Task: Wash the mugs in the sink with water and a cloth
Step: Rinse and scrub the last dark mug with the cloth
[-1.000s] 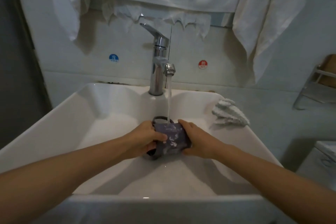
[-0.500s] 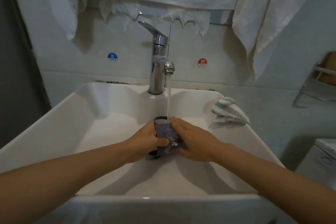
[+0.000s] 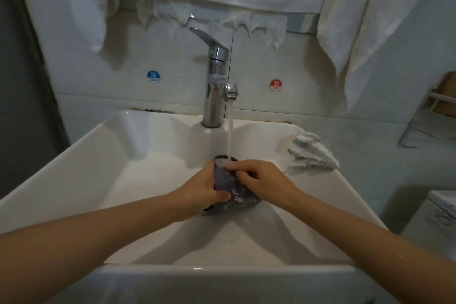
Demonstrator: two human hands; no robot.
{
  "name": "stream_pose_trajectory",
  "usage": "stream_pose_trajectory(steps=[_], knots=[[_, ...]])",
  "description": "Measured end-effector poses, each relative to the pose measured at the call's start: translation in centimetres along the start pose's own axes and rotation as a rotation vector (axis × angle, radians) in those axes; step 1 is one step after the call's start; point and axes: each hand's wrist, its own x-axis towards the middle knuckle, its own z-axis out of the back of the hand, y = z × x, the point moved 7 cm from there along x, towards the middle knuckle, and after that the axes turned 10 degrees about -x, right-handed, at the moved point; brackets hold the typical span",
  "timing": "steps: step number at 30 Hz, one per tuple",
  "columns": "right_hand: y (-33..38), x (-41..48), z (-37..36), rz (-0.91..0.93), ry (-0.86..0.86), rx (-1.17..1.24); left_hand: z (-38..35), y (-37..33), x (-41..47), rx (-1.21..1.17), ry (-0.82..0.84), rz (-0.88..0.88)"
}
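Over the sink [image 3: 74,180], the mug [image 3: 225,184] sits tilted under the tap's [image 3: 217,86] stream, water running into its mouth. The left hand [image 3: 201,192] wraps its side; the right hand [image 3: 261,180] pinches its rim. The cloth [image 3: 312,154] lies on the worktop [image 3: 365,155], right of the sink.

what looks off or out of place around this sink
The cloth sits unused on the sink's right rim while both the left hand and right hand rub the mug bare. The white fabric hanging above the tap has a ragged, torn edge.
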Motion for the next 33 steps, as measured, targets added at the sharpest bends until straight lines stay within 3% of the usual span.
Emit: stream_pose_trajectory(steps=[3, 13, 20, 33], knots=[[-0.5, 0.4, 0.4, -0.049, -0.098, 0.015, -0.6, -0.2, -0.1, 0.100, 0.011, -0.002], [-0.2, 1.2, 0.3, -0.121, -0.162, -0.074, -0.6, -0.1, 0.0, 0.184, -0.012, 0.021], [0.1, 1.0, 0.7, -0.015, -0.071, -0.049, -0.7, -0.1, -0.1, 0.212, -0.011, 0.023], [0.0, 1.1, 0.5, -0.046, -0.157, -0.082, -0.7, 0.1, 0.2, 0.263, -0.011, 0.022]])
